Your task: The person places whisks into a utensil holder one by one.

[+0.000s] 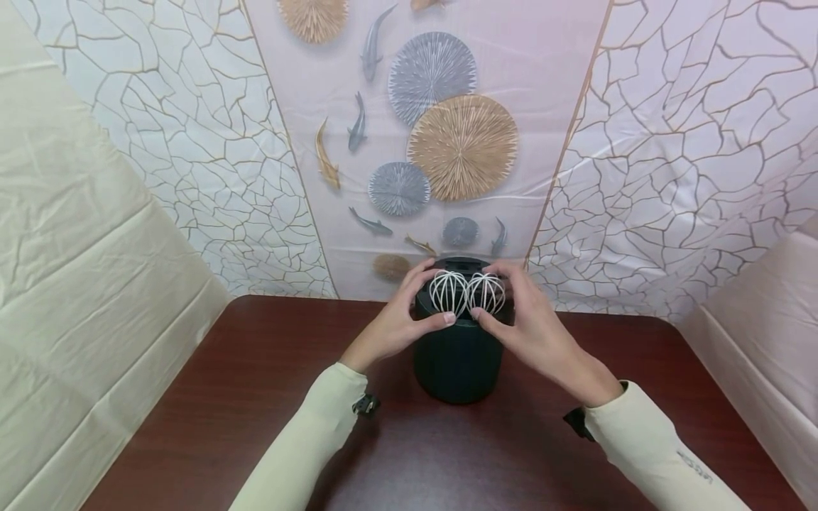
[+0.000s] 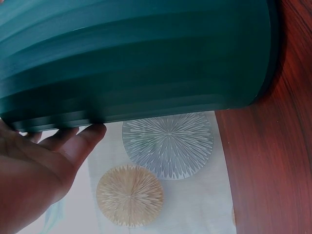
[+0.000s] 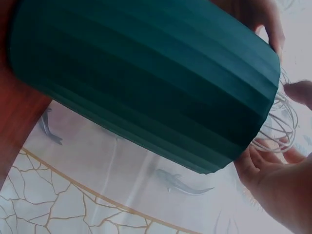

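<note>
A dark green ribbed canister point(image 1: 456, 362) stands upright on the table. Two wire whisks with balloon-shaped heads stick up from its black top side by side, a left whisk point(image 1: 449, 292) and a right whisk point(image 1: 486, 292); whatever is below their wires is hidden. My left hand point(image 1: 399, 312) grips around the canister's upper left, thumb at the front rim beside the left whisk; its fingers lie along the ribbed side in the left wrist view. With thumb and fingers, my right hand point(image 1: 533, 319) holds the right whisk, its wires showing between them in the right wrist view.
The reddish-brown table point(image 1: 268, 426) extends around the canister. Close behind its far edge hangs a patterned cloth point(image 1: 255, 177) with fish and round motifs. Pale fabric walls point(image 1: 83, 284) rise at both sides. Dark straps point(image 1: 366, 404) sit at the sleeve cuffs.
</note>
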Action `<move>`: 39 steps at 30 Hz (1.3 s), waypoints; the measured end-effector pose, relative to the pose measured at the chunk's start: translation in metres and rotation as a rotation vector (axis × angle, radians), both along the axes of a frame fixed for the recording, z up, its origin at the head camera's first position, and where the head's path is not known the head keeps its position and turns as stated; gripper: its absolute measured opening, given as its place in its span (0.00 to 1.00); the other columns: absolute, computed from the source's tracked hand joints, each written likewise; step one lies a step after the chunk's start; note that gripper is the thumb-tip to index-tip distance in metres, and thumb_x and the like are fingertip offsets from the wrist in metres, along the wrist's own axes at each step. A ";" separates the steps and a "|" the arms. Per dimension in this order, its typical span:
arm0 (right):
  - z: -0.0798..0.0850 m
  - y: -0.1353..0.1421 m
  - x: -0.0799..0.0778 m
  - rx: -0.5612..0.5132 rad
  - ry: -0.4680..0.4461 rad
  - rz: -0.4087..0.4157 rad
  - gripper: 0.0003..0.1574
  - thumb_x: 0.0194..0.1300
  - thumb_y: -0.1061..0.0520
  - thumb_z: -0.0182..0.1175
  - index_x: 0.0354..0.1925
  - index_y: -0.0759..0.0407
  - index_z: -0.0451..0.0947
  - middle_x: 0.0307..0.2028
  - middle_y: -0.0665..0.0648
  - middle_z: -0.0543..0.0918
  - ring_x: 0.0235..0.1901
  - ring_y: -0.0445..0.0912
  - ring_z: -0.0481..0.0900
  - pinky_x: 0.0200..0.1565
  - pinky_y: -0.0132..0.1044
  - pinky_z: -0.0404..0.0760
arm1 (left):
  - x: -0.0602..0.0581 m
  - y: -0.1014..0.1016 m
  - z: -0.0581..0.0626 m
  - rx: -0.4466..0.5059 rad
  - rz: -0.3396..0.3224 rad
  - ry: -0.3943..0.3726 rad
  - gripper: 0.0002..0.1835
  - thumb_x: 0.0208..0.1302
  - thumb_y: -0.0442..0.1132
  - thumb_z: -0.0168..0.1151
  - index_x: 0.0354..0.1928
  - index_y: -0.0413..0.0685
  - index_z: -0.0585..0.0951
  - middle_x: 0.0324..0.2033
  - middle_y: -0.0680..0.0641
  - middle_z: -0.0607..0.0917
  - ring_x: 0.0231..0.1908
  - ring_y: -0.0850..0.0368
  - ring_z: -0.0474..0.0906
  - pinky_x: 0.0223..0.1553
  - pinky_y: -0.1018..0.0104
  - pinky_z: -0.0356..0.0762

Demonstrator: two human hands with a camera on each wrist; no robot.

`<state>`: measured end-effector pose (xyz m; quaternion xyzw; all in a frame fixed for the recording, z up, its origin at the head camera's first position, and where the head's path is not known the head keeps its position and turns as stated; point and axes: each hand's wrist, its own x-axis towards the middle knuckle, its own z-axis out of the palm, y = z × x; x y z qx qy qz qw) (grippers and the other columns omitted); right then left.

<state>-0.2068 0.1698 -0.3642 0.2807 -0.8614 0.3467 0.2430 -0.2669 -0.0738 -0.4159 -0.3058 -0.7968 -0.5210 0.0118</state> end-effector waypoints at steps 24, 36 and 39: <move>-0.010 0.005 -0.006 -0.142 0.010 -0.016 0.35 0.59 0.65 0.79 0.59 0.65 0.72 0.52 0.61 0.84 0.47 0.54 0.88 0.46 0.49 0.87 | 0.000 0.000 0.001 -0.010 0.001 -0.007 0.44 0.66 0.62 0.70 0.80 0.62 0.64 0.83 0.56 0.52 0.80 0.58 0.50 0.76 0.42 0.59; -0.014 0.006 -0.004 -0.101 0.164 0.027 0.39 0.53 0.67 0.81 0.61 0.65 0.78 0.50 0.60 0.85 0.45 0.52 0.86 0.45 0.34 0.78 | 0.001 0.000 0.002 -0.003 -0.011 -0.012 0.43 0.66 0.62 0.70 0.79 0.63 0.65 0.83 0.57 0.52 0.79 0.58 0.51 0.75 0.41 0.61; -0.016 0.005 -0.003 -0.097 0.171 0.016 0.39 0.53 0.66 0.81 0.62 0.64 0.79 0.50 0.60 0.85 0.44 0.52 0.85 0.42 0.35 0.76 | 0.001 0.000 0.000 0.007 -0.012 -0.018 0.43 0.66 0.61 0.70 0.79 0.63 0.65 0.83 0.57 0.52 0.79 0.57 0.51 0.74 0.42 0.62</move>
